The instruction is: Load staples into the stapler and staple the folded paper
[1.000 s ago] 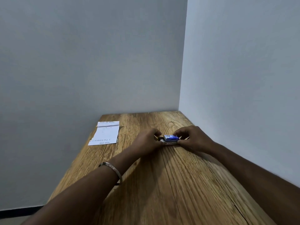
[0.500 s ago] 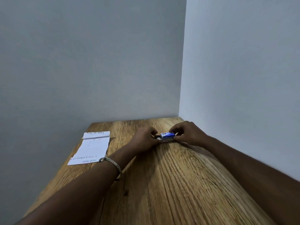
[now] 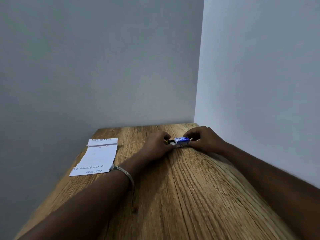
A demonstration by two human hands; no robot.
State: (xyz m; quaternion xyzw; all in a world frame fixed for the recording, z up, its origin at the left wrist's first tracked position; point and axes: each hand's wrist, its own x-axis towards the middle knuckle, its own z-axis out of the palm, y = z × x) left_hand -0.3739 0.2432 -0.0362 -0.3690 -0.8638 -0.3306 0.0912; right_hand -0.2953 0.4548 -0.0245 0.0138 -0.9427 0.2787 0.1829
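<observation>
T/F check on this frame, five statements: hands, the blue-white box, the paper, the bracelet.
1. Both hands are at the small blue-and-white box. True.
2. The folded paper lies under the box. False: it lies apart, to the left on the wooden table.
3. The bracelet is on the right wrist. False: it is on the left wrist.
4. The right hand pinches the box's right end. True.
5. The left hand rests flat on the paper. False: its fingers are curled at the box's left end, off the paper.
</observation>
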